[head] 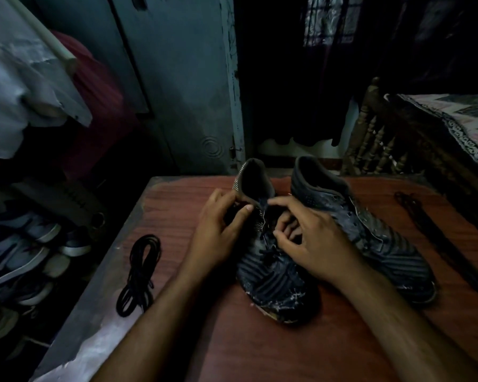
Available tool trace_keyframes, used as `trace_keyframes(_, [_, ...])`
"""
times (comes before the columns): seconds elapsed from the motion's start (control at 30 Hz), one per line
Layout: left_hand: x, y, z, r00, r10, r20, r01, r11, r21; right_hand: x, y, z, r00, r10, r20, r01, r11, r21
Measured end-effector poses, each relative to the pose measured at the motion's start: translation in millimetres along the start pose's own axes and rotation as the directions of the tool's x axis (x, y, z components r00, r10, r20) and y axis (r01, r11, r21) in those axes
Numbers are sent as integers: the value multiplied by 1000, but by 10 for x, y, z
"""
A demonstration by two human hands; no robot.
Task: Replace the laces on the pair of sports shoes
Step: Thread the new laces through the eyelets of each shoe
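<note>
Lying under both hands (221, 232): shoe (273, 271)

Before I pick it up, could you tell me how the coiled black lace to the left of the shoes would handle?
The coiled lace probably hangs floppy, since it lies in slack loops. It is likely light and may unravel, as nothing visibly ties it.

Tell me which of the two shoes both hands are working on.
The left shoe, nearer the coiled lace. Both hands' fingers are at its lacing; the right shoe is only crossed by the right forearm.
</note>
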State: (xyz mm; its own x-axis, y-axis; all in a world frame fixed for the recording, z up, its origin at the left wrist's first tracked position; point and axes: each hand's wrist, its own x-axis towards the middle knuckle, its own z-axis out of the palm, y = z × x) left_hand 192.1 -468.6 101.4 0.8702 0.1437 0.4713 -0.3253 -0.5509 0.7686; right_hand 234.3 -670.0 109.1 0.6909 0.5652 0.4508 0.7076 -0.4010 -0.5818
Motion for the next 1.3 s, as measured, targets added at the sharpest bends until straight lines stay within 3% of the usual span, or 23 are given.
trace_keyframes(0.1, [39,-15,-56,989,150,-9,-146,975,170,1,-1,35,998,54,17,-54,998,22])
trace_keyframes(0.27, [59,44,-111,993,118,11,-116,938,326,43,-54,75,998,61,5,-61,998,0])
trace_keyframes(0.37, [31,123,-132,987,106,124,-142,931,335,29,-103,78,999,46,0,-46,999,17])
trace_keyframes(0.47, [16,136,-126,992,-5,129,-35,950,310,24,-133,96,999,37,10,-37,999,11])
trace_keyframes(0.63, [42,158,-69,980,-177,-90,186,977,108,30,-188,131,999,14,-35,-13,1000,15])
trace_keyframes(0.73, [59,159,-77,959,-240,-151,256,962,92,23,-235,132,1000,-19,-23,19,999,34])
trace_keyframes(0.83, [74,171,-96,959,-218,-179,235,969,79,12,-247,123,1000,-9,-20,11,998,65])
trace_keyframes(1.0, [113,86,-169,981,-187,-42,184,980,-76,-23,-227,70,998,55,33,-60,983,174])
trace_keyframes(1.2, [91,52,-251,998,-61,7,58,979,196,-18,-212,78,995,78,56,-88,978,190])
trace_keyframes(1.3, [83,-41,-221,1000,-3,-5,4,973,229,-30,-206,63,996,39,78,-49,990,130])
